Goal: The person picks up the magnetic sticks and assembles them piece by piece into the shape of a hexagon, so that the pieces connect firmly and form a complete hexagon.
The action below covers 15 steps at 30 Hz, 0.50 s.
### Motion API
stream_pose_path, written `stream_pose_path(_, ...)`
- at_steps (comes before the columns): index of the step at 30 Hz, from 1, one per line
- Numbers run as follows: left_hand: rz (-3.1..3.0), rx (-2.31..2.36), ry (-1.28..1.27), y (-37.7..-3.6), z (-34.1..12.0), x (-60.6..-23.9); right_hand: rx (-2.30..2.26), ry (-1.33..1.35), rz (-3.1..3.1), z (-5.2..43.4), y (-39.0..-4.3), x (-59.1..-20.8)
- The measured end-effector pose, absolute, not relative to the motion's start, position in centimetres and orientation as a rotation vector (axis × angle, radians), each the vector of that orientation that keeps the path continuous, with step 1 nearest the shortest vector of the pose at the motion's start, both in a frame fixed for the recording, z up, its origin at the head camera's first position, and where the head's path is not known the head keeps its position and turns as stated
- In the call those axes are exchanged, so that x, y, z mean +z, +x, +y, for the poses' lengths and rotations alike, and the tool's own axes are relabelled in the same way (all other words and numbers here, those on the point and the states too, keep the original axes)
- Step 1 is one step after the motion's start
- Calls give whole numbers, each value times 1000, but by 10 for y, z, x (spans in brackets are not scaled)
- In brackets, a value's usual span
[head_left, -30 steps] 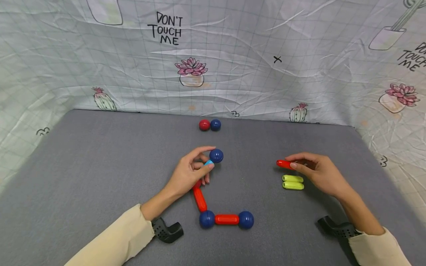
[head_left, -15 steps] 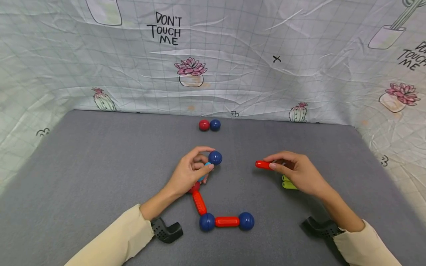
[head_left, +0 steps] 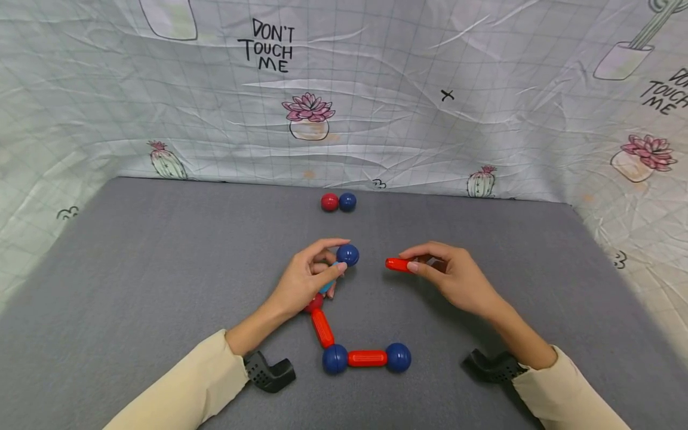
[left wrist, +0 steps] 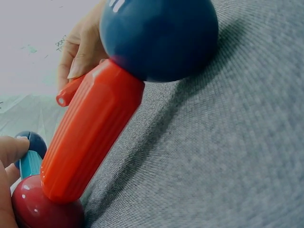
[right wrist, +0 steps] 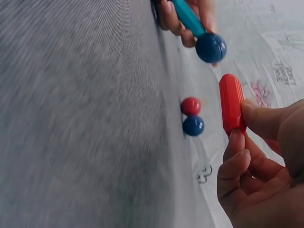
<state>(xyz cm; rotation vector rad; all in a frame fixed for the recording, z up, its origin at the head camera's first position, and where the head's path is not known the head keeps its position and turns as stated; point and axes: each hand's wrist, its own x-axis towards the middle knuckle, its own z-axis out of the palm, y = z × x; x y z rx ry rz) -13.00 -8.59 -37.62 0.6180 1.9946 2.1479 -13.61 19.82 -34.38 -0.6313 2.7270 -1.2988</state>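
A grey bench (head_left: 134, 251) carries an L-shaped chain of red rods and blue balls (head_left: 355, 357). Just behind that chain, the left hand (head_left: 303, 280) pinches a teal rod (head_left: 326, 283) tipped with a blue ball (head_left: 347, 255). Right of the ball, close by, the right hand (head_left: 457, 278) pinches a red rod (head_left: 399, 264). Well behind the chain, a red ball (head_left: 329, 202) touches another blue ball (head_left: 347, 202).

- Mat (head_left: 134, 269) under everything; printed sheet (head_left: 376, 119) behind it.
- Two loose balls (head_left: 338, 202) at the far edge, touching.
- Left hand (head_left: 303, 280) mid-mat, right hand (head_left: 451, 278) to its right.
- Rod-and-ball chain (head_left: 365, 357) nearest the person.
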Motion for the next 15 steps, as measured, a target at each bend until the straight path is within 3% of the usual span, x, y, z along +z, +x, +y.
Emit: stream_pose_path(15, 2013, 2075, 576, -125, -86, -363, -1305, -668, 2734, 172, -140, -346)
